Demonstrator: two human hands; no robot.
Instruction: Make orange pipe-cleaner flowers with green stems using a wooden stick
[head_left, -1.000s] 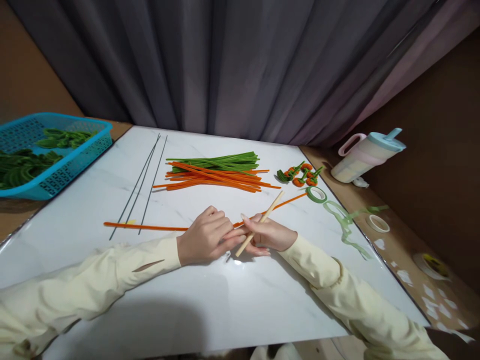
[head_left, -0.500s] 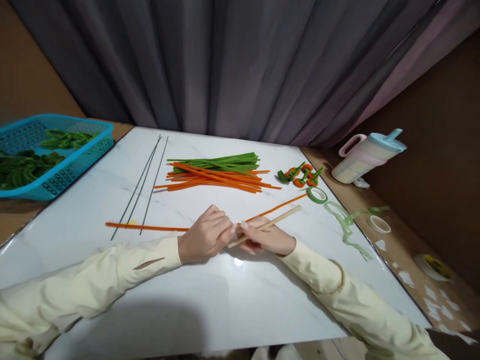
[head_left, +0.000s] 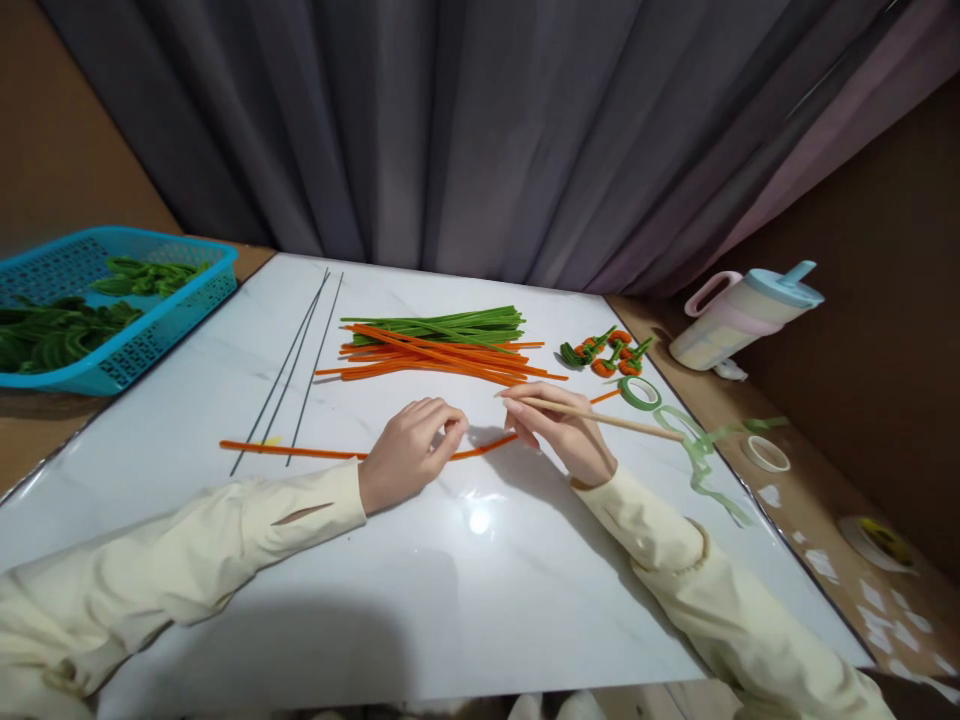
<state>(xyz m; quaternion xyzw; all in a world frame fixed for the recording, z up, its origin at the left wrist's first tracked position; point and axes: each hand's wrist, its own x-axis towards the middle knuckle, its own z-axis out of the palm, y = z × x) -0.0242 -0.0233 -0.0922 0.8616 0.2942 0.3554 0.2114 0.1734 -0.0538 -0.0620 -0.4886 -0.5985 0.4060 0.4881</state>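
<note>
At the far left a turquoise plastic basket (head_left: 157,320) sits on the brown surface beside the white marble-look worktop (head_left: 420,590), with green bent pipe cleaners (head_left: 60,335) heaped inside it. Next, three thin dark wires (head_left: 296,365) lie on the worktop, running away from the person and close together. Their near ends cross over the left end of a long orange pipe cleaner (head_left: 300,452), which stretches sideways along the worktop towards the hands.

The left hand (head_left: 411,450) rests on the worktop with its fingers curled, thumb and forefinger pressed together on that orange pipe cleaner. From the pinch the pipe cleaner bows in a shallow curve to the right hand (head_left: 559,430). Behind the hands, well apart from them, lies a bundle of straight pipe cleaners (head_left: 439,345), green ones at the back and orange ones in front.

The right hand pinches a slim wooden stick (head_left: 615,420) near its left end, fingers closed around it; the stick points right and lies nearly level, its far tip reaching a loose green tape strip (head_left: 701,455). Beyond the hand sit small orange-and-green twisted pieces (head_left: 607,352) and a green tape roll (head_left: 640,392). Off the worktop's right edge lie a pale tape roll (head_left: 766,453) and, farther back, a tipped cup with a pink handle and blue lid (head_left: 742,315).
</note>
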